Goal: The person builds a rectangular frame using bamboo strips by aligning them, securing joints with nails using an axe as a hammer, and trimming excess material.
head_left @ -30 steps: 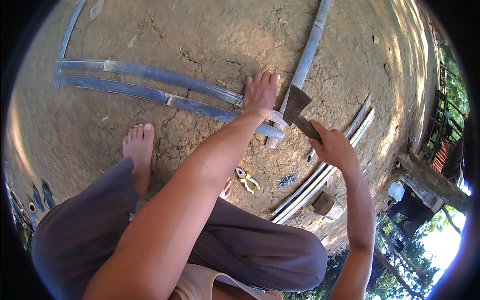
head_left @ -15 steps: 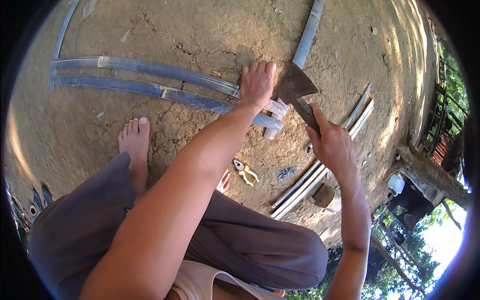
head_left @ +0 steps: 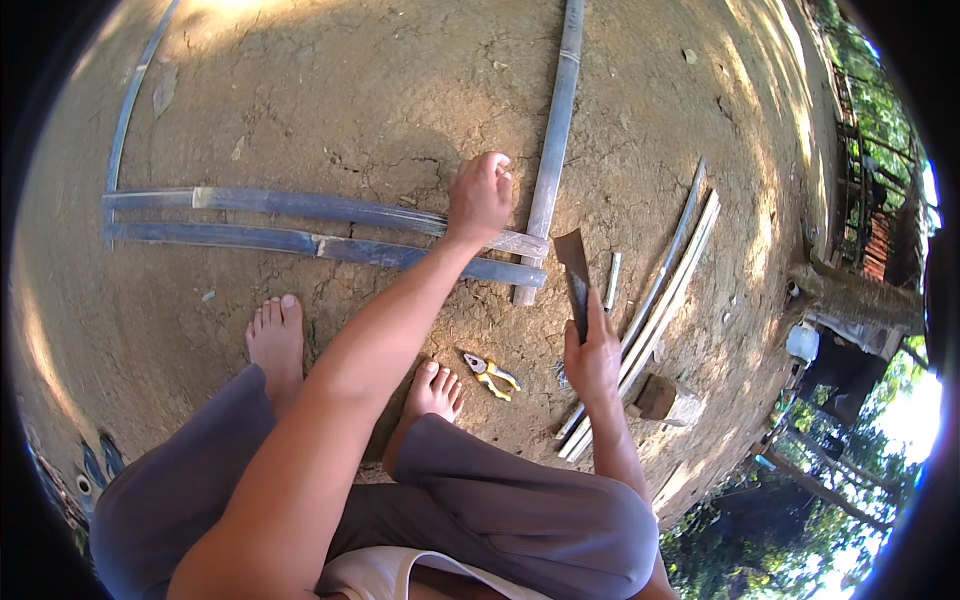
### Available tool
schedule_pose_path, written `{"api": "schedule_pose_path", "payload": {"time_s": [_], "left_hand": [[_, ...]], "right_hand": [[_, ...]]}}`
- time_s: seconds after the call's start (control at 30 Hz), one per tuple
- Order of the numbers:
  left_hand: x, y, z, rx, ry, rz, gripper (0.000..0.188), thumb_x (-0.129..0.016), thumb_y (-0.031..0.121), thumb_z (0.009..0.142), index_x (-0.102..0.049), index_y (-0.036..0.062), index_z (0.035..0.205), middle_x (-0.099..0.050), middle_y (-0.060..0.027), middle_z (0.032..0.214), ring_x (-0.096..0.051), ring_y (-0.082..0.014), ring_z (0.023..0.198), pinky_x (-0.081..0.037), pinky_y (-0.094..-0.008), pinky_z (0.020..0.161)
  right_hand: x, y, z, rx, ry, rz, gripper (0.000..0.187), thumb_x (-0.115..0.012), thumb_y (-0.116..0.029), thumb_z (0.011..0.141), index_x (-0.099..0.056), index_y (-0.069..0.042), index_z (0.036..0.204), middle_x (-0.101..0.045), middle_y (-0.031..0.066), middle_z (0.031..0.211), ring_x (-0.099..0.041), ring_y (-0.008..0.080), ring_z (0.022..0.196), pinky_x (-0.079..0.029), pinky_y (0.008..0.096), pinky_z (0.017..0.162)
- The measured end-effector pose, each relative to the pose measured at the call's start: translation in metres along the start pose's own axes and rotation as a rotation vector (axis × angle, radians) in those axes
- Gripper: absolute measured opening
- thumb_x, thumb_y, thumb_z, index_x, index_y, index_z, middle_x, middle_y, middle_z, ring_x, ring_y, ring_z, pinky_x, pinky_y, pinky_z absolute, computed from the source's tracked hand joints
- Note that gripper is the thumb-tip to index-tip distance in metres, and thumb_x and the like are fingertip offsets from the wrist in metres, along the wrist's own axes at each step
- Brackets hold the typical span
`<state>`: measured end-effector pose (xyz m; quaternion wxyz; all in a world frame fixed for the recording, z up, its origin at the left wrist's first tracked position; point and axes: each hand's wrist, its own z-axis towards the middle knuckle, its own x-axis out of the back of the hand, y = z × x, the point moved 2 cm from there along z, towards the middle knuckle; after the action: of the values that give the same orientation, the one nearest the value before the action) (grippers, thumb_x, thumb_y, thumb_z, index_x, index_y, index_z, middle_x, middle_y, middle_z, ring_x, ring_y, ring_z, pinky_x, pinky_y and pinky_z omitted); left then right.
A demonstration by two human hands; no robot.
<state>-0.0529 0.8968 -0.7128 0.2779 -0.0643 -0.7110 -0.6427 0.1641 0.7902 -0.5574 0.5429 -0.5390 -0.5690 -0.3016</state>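
Closed with its fingers curled, my left hand (head_left: 480, 200) is over the right end of the upper split-bamboo slat (head_left: 330, 208). Whether something small is in those fingers, I cannot make out. A second bamboo slat (head_left: 390, 255) runs parallel, nearer to me. Both slats overlap a crosswise bamboo slat (head_left: 560, 110) that stretches away from me. My right hand (head_left: 594, 355) is wrapped round the dark handle of a broad-bladed machete (head_left: 573, 258). Its blade points away from me, just right of the slats' joined ends, and is seen nearly edge-on.
Yellow-handled pliers (head_left: 490, 374) lie near my right foot. Small nails (head_left: 561, 375) are partly hidden by my right hand. Thin bamboo strips (head_left: 672, 290), a short piece (head_left: 613, 280) and a wooden block (head_left: 670, 400) lie to the right on cracked earth. Another slat (head_left: 125, 110) lies far left.
My right hand has come down and nearer to me with the machete, its blade turned edge-on. My left hand has shifted slightly, its fingers now more curled. The view has shifted.
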Motion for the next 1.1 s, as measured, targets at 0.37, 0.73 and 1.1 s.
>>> {"api": "schedule_pose_path", "payload": {"time_s": [0.37,0.73,1.1], "left_hand": [[0.074,-0.042,-0.021,-0.490,-0.542,0.420,0.031,-0.060,0.044,0.097,-0.068,0.0143,0.103,-0.062,-0.0053,0.096,-0.060,-0.0258,0.101,-0.042,-0.0418,0.086],[0.071,-0.038,-0.020,-0.421,-0.568,0.405,0.028,-0.064,0.040,0.096,-0.069,0.0136,0.091,-0.060,-0.0025,0.094,-0.060,-0.0244,0.093,-0.042,-0.0404,0.083],[0.071,-0.039,-0.017,-0.469,-0.517,0.373,0.029,-0.066,0.041,0.094,-0.069,0.0122,0.089,-0.063,-0.0028,0.094,-0.061,-0.0268,0.095,-0.043,-0.0417,0.084]], "right_hand": [[-0.080,-0.039,-0.013,-0.093,-0.047,0.045,0.061,-0.061,0.002,0.080,-0.047,-0.010,0.139,-0.055,0.0194,0.102,-0.066,0.0415,0.080,-0.056,0.0513,0.068],[-0.079,-0.023,-0.003,-0.233,-0.147,0.041,0.027,-0.056,0.000,0.088,-0.051,-0.005,0.113,-0.058,0.0191,0.101,-0.070,0.0424,0.077,-0.058,0.0520,0.065],[-0.078,-0.014,0.002,-0.280,-0.143,0.078,0.032,-0.058,0.001,0.083,-0.049,-0.003,0.113,-0.060,0.0232,0.097,-0.068,0.0468,0.078,-0.056,0.0559,0.068]]}}
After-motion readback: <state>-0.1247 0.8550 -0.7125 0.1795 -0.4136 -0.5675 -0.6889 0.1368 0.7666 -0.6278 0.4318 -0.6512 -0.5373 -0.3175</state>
